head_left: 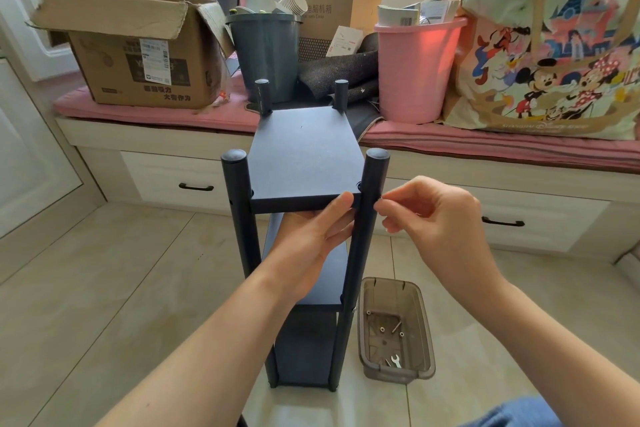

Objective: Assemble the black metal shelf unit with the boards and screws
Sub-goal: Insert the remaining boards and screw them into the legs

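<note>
The top board [304, 156] of the shelf unit [304, 253], standing on the floor [104, 288], is supported from beneath at its near edge by the left hand [311, 236], fingers extended. A small screw [381, 198] is pinched by the right hand [433, 215] against the near-right post [367, 236].

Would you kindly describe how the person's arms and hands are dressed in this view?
Both forearms are bare, with no sleeves in view. The left hand and right hand wear no gloves, and no rings, watch or bracelets show. Blue fabric, probably jeans, shows at the bottom edge.
</note>
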Demonstrator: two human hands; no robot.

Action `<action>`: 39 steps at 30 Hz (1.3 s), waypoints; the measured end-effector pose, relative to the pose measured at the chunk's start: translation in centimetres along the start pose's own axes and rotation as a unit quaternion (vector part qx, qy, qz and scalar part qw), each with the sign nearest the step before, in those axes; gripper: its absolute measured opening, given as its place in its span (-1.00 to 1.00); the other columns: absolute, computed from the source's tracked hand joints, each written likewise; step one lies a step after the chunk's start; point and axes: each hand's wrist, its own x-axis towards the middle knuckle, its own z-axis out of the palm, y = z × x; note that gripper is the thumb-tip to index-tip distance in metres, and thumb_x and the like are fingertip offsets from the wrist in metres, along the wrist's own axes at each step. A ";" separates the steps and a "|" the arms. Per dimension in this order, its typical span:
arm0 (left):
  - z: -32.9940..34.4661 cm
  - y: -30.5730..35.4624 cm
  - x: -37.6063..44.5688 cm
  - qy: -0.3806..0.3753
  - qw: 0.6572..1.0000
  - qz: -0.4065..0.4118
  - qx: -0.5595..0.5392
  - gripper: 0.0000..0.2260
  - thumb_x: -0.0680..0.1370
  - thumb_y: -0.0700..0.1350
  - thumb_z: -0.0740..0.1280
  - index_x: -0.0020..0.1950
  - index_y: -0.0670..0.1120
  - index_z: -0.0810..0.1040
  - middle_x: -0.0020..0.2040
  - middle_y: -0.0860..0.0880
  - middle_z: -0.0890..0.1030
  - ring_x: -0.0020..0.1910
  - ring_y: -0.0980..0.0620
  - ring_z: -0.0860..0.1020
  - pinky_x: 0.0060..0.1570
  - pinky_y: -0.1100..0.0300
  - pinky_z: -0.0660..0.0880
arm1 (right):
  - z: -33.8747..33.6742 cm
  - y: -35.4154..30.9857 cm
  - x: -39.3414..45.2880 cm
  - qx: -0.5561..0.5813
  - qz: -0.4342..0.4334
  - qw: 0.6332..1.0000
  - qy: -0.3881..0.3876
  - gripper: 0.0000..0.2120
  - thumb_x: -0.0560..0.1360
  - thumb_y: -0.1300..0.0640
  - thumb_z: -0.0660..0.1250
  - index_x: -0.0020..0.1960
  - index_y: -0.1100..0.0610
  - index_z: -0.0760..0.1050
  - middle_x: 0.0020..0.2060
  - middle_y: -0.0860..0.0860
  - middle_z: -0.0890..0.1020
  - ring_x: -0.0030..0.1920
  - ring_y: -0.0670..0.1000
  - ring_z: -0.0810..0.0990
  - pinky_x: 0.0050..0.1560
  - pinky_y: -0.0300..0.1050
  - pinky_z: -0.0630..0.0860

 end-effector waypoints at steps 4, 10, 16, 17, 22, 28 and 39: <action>-0.1 0.1 -0.1 0.001 1.000 0.003 0.002 -0.81 0.51 0.04 0.40 0.10 0.16 0.70 0.21 -0.06 0.68 0.23 -0.08 0.64 0.19 0.11 0.58 | 0.1 -0.1 0.0 -0.010 -0.006 1.000 -0.009 -0.91 0.45 0.14 0.48 -0.08 0.14 0.65 -0.30 -0.09 0.68 -0.30 -0.13 0.66 -0.15 -0.21 0.62; -0.2 0.2 0.1 0.014 1.000 0.003 0.006 -0.66 0.50 0.00 0.39 0.26 0.01 0.55 0.18 -0.03 0.70 0.18 -0.06 0.66 0.03 0.17 0.62 | 0.1 -0.4 0.0 -0.022 -0.025 0.999 0.015 -0.88 0.44 0.13 0.50 -0.06 0.12 0.64 -0.28 -0.13 0.66 -0.25 -0.15 0.66 -0.12 -0.23 0.61; 0.0 0.0 0.2 0.029 1.000 0.007 0.010 -0.75 0.49 0.00 0.41 0.16 0.04 0.63 0.17 -0.07 0.70 0.18 -0.09 0.66 0.07 0.13 0.62 | 0.0 -0.4 -0.2 -0.067 -0.077 0.994 0.033 -0.92 0.44 0.21 0.50 -0.08 0.18 0.66 -0.23 -0.05 0.68 -0.20 -0.12 0.66 -0.06 -0.35 0.55; 0.0 -0.1 0.2 0.028 0.999 0.008 0.013 -0.74 0.50 0.00 0.41 0.18 0.03 0.62 0.18 -0.08 0.69 0.19 -0.09 0.66 0.10 0.12 0.61 | 0.0 -0.5 -0.2 -0.092 -0.101 0.990 0.039 -0.93 0.44 0.25 0.50 -0.08 0.20 0.67 -0.22 -0.01 0.69 -0.20 -0.10 0.66 -0.06 -0.34 0.54; -0.1 0.0 0.3 0.029 0.999 0.015 0.019 -0.73 0.50 0.00 0.41 0.19 0.03 0.61 0.17 -0.08 0.70 0.18 -0.08 0.66 0.05 0.16 0.62 | 0.1 -0.5 -0.2 -0.162 -0.184 0.968 0.060 -0.92 0.43 0.31 0.50 -0.08 0.27 0.68 -0.20 0.07 0.71 -0.21 -0.01 0.67 -0.05 -0.29 0.54; 0.0 -0.1 0.4 0.030 0.999 0.007 0.025 -0.76 0.51 0.01 0.39 0.16 0.04 0.64 0.19 -0.07 0.69 0.20 -0.08 0.65 0.11 0.14 0.61 | 0.1 -0.5 -0.1 -0.002 -0.013 0.999 0.037 -0.91 0.47 0.16 0.47 -0.05 0.17 0.67 -0.27 -0.06 0.70 -0.27 -0.12 0.69 -0.12 -0.14 0.64; -0.6 1.2 0.5 0.092 0.988 -0.055 -0.114 -0.49 0.49 0.15 0.37 0.40 -0.02 0.51 0.18 -0.12 0.69 0.16 -0.20 0.66 0.21 -0.33 0.49 | 0.8 0.6 0.8 0.014 -0.084 0.991 -0.101 -0.33 0.59 0.24 0.27 0.52 -0.28 0.13 -0.28 -0.03 0.47 -0.28 0.02 0.47 -0.22 -0.27 0.49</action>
